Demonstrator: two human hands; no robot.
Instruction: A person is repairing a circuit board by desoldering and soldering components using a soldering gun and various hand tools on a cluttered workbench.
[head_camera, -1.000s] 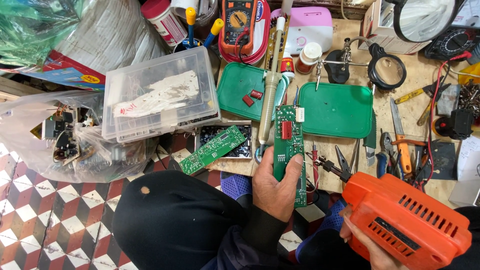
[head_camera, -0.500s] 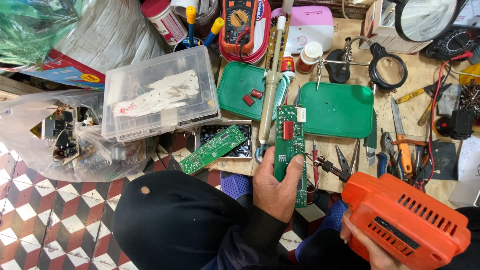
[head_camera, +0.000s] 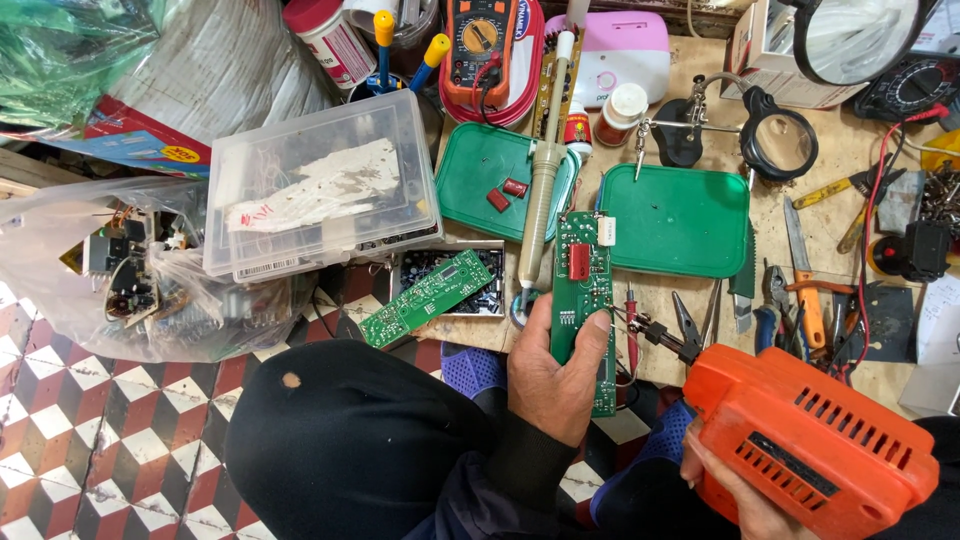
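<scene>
Two hands grip: left hand (head_camera: 555, 375) clasps green circuit board (head_camera: 583, 300); right hand (head_camera: 735, 500) holds orange tool (head_camera: 810, 440).

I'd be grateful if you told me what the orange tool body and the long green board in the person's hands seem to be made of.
The orange tool body looks like moulded matte plastic: even colour, rounded edges, slotted vents. The long green board in the left hand looks like rigid laminate with a glossy green coating, dotted with solder points; probably fibreglass, though that can't be confirmed.
</scene>
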